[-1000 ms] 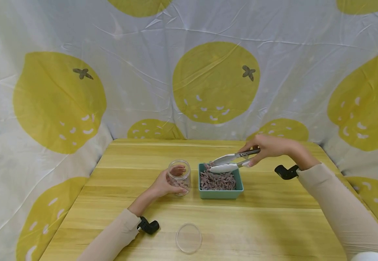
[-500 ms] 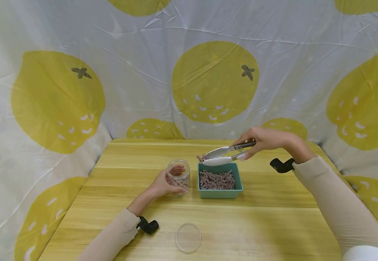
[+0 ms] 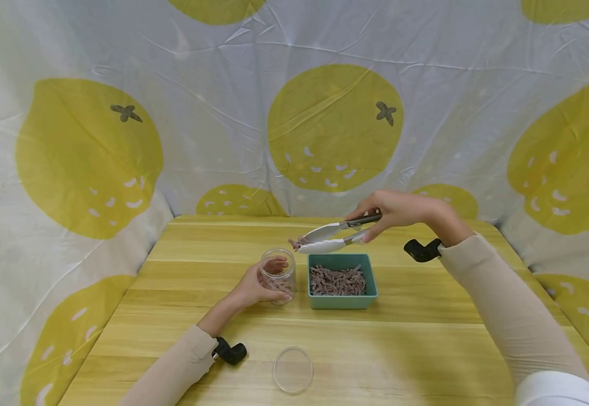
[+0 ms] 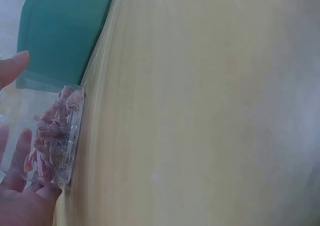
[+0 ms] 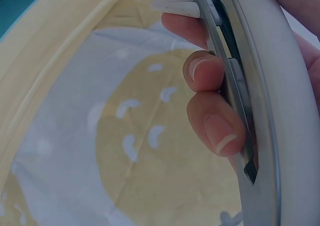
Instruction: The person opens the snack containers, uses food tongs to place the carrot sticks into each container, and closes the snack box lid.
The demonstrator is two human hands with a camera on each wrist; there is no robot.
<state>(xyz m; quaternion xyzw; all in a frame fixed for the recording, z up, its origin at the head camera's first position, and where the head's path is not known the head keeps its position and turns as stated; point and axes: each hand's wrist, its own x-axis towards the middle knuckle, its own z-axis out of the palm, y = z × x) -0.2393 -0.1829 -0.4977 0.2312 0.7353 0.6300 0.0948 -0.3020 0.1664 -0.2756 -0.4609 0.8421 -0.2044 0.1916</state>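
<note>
My left hand (image 3: 250, 286) grips a clear, lidless jar (image 3: 278, 273) standing upright on the table. Pinkish-brown strips (image 4: 50, 136), looking like shredded meat, lie in the bottom of the jar, seen through its wall in the left wrist view. My right hand (image 3: 393, 211) holds tongs (image 3: 325, 238) with white tips and metal arms; in the right wrist view its fingers curl round the tongs (image 5: 265, 101). A small clump of the strips (image 3: 297, 243) is pinched at the tips, just above and right of the jar's mouth.
A teal rectangular container (image 3: 342, 303) with more strips (image 3: 337, 281) stands just right of the jar. Nearer the front lies a round clear lid (image 3: 293, 370). A lemon-printed cloth (image 3: 213, 129) hangs behind the wooden table (image 3: 411, 349).
My right hand has lifted the tongs and the clump of strips out of the teal container and moved them left toward the jar. My left hand and the jar stay in place.
</note>
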